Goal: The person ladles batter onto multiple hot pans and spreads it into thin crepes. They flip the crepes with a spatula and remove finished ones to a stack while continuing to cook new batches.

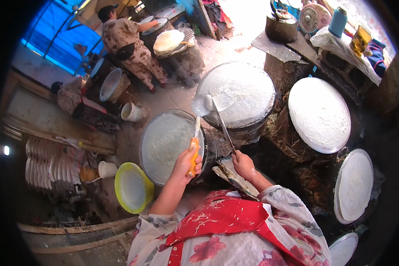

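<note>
My left hand (186, 163) is closed round the orange handle of a ladle (201, 105), whose round bowl bears pale batter. In my right hand (244, 165) is the handle end of a long, thin metal blade (224, 124); its tip is beside the ladle's bowl. Both tools reach the near left edge of a large round griddle (241, 89) coated with pale batter. Below the ladle, to the left, stands a wide round vessel (168, 146) of whitish batter. A yellow-green basin (134, 188) with whitish liquid is further left.
More round griddles with pale sheets (319, 114) (354, 186) curve along the right. A kettle (281, 26) and a small fan (311, 18) stand at the back right. One person (126, 43) works at the back left; another (73, 99) is lower left. A white bucket (132, 112) stands on the floor.
</note>
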`<state>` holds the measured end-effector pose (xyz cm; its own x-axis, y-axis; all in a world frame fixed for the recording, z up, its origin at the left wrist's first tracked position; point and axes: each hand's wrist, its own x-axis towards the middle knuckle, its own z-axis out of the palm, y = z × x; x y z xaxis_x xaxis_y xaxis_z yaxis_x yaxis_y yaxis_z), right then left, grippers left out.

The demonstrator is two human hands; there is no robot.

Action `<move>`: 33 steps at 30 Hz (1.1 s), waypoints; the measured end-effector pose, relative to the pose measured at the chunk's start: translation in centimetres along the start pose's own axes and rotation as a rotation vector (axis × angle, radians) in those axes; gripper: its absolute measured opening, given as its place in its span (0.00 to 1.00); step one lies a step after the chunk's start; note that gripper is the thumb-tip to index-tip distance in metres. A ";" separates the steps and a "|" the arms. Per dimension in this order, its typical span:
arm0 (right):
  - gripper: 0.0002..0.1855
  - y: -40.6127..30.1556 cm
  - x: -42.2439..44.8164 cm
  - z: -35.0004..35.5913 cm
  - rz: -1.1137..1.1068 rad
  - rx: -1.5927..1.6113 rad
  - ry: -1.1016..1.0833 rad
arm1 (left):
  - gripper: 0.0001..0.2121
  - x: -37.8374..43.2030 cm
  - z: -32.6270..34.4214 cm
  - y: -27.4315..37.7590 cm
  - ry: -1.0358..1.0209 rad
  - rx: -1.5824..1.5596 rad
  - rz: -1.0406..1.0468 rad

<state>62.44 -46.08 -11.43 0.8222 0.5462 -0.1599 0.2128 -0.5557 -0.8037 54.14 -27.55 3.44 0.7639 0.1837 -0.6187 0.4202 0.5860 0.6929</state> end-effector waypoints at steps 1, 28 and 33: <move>0.12 -1.0 -0.7 -0.4 -0.016 -0.015 0.016 | 0.13 -1.3 -0.7 0.0 -0.033 -0.072 0.018; 0.13 -3.3 -13.5 1.8 0.300 -0.226 0.401 | 0.15 -6.3 -10.0 1.6 -0.592 -0.242 -0.241; 0.17 -2.6 -22.8 3.6 0.426 -0.343 0.244 | 0.15 -5.6 -6.1 -0.6 -0.721 -0.164 -0.455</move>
<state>41.21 -54.89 -7.78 0.9614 0.0938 -0.2585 -0.0371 -0.8871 -0.4600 46.61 -24.12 4.23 0.6863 -0.6086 -0.3983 0.7266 0.5979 0.3385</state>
